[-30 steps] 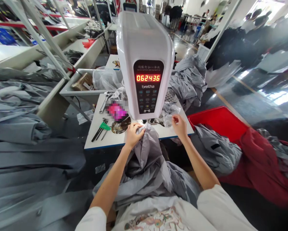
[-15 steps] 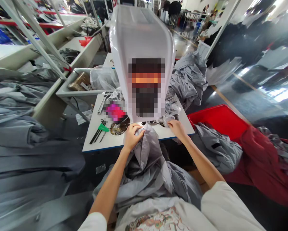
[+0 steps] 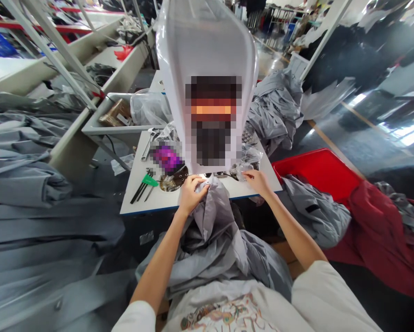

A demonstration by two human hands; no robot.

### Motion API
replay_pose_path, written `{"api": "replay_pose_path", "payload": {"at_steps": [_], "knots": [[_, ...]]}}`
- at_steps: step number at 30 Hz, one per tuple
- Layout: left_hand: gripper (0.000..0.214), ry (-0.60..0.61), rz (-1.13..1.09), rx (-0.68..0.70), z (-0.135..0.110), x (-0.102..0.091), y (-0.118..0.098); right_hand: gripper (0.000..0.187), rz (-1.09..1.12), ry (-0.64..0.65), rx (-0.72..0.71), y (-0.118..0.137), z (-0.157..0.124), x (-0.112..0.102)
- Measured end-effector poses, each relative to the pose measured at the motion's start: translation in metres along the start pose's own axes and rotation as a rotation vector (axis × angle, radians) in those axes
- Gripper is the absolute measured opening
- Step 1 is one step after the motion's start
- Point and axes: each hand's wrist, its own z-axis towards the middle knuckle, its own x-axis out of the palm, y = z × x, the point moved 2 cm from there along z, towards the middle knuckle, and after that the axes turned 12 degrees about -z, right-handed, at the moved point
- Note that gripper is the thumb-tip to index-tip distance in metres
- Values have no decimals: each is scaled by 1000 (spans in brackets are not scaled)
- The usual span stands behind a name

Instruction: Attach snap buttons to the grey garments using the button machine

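Here we go: your left hand (image 3: 192, 196) is curled tight, fingers wrapped around a gathered fold of the grey garment (image 3: 210, 221). That fold rises from your lap, over the near edge of the white worktable (image 3: 165, 203), and stops just short of the white machine head (image 3: 207, 50), whose panel is too blurred to read. Your right hand (image 3: 258, 181) sits to the right on the tabletop, well off the cloth, with fingers reaching left. Its fingertips (image 3: 250, 174) are right by a crumpled clear plastic bag (image 3: 243, 168); thumb and forefinger are close together, but you can't tell if they're pinching it.

Left of your hands lie black-handled tools with a green tag (image 3: 142, 186) and a round dish (image 3: 172, 183). Far left, a metal tray (image 3: 106, 130) holds a brown packet (image 3: 116, 113). To your right, a red bin (image 3: 317, 170) carries more grey garments (image 3: 314, 214), with dark red cloth (image 3: 376, 235) spilling beside it.
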Motion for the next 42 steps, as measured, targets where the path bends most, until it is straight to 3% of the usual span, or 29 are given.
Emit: {"api": "replay_pose_path", "payload": {"at_steps": [12, 15, 18, 22, 26, 38, 42], "knots": [[17, 9, 0, -1, 0, -1, -4, 20, 73, -25, 42, 2, -1, -10], [16, 7, 0, -9, 0, -1, -4, 22, 124, -124, 33, 18, -10, -21], [15, -1, 1, -7, 0, 0, -4, 22, 240, -168, 6, 52, -23, -26], [16, -2, 1, -9, -1, -1, -3, 19, 400, -51, -35, 98, -28, -10], [17, 2, 4, -17, -1, -1, -3, 20, 475, 18, -45, 122, -18, 14], [19, 4, 12, -31, -1, -2, -1, 18, 149, -71, -258, 133, -15, 26], [19, -5, 13, -32, -2, -2, 0, 18, 154, -110, -309, 133, -14, 27]]}}
